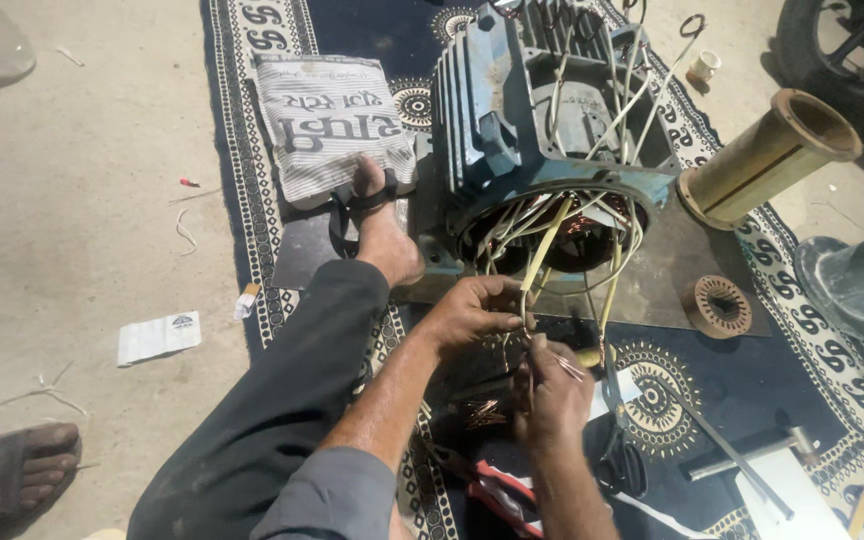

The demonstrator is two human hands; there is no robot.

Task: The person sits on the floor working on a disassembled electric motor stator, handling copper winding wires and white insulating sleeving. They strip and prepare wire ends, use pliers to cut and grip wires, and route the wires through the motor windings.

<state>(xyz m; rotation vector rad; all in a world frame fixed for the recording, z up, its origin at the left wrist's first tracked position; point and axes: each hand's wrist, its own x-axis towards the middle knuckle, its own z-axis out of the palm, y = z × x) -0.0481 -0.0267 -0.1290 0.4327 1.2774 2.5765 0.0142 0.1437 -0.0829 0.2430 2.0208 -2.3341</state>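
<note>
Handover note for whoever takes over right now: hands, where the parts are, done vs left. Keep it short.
Left hand: grip closed on the sleeved lead wires coming out of the blue motor housing.
Right hand: pinching bare copper wire ends just below the left.
Motor lies open-end toward the person on the patterned mat; left foot braces against it.
Done: leads pulled out of the winding.
Left: loose ends not yet joined.

Yellowish sleeved wire leads (542, 255) trail from the blue motor's (512, 120) open, probably copper-wound end.

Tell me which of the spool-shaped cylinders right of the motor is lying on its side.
The brass-coloured flanged tube, beside the blue motor housing, lies on its side with its open end facing up-right. The grey spool nearer the right edge stands more upright.
</note>
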